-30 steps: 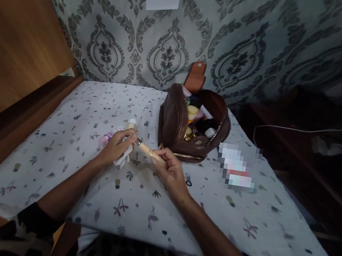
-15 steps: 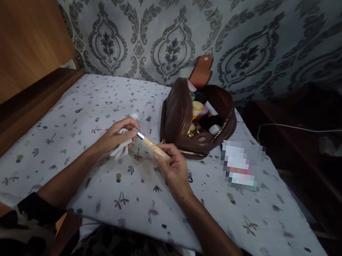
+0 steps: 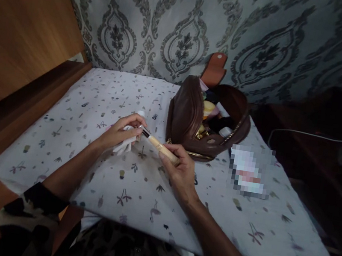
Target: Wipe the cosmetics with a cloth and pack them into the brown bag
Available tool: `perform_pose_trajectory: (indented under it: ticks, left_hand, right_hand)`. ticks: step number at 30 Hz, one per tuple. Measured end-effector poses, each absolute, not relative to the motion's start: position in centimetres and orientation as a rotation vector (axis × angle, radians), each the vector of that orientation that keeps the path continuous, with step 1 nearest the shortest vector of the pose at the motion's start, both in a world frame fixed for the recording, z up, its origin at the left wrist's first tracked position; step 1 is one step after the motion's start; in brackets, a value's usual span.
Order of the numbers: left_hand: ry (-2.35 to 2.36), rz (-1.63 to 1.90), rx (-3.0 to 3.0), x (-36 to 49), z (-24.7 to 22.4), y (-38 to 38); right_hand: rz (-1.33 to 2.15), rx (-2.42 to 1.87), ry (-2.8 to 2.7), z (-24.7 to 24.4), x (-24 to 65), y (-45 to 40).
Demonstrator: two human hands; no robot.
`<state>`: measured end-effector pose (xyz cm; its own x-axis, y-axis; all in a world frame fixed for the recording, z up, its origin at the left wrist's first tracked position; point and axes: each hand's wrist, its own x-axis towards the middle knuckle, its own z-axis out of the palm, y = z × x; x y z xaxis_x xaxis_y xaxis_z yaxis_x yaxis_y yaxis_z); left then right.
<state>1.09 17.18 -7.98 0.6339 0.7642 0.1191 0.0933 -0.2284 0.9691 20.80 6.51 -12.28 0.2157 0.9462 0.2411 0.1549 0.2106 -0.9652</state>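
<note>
My right hand [image 3: 179, 166] is closed around the pale wooden handle of a makeup brush [image 3: 157, 143], which slants up to the left. A silver metal collar shows at the brush's far end, by my left fingertips. My left hand [image 3: 125, 131] is closed on a crumpled white tissue [image 3: 125, 144] at that end; the bristles are hidden by the fingers and tissue. Just behind the left fingers, a small white-topped item [image 3: 141, 114] is partly covered.
An open brown cosmetic bag [image 3: 186, 113], filled with several items, stands right of centre near the patterned wall [image 3: 185, 39]. A blurred-out flat object [image 3: 246, 172] lies to its right on the printed white cloth [image 3: 90, 188]. Wooden furniture [image 3: 21, 26] borders the left side.
The camera view has turned slightly, so the bag and wall sit differently in the picture. Both hands keep their hold on the brush and tissue, with only slight movement.
</note>
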Motion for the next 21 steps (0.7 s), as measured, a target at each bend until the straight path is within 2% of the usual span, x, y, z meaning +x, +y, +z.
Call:
perform_pose_trajectory:
  ticks: [10, 21]
  left_hand:
    - [0.84, 0.816, 1.78, 1.7, -9.2, 17.8]
    - [0.74, 0.744, 1.713, 1.1, -8.6, 17.6]
  right_hand:
    - [0.731, -1.282, -1.302, -12.0, 20.6, 6.2]
    - [0.767, -1.292, -1.272, -11.9, 20.7, 6.3]
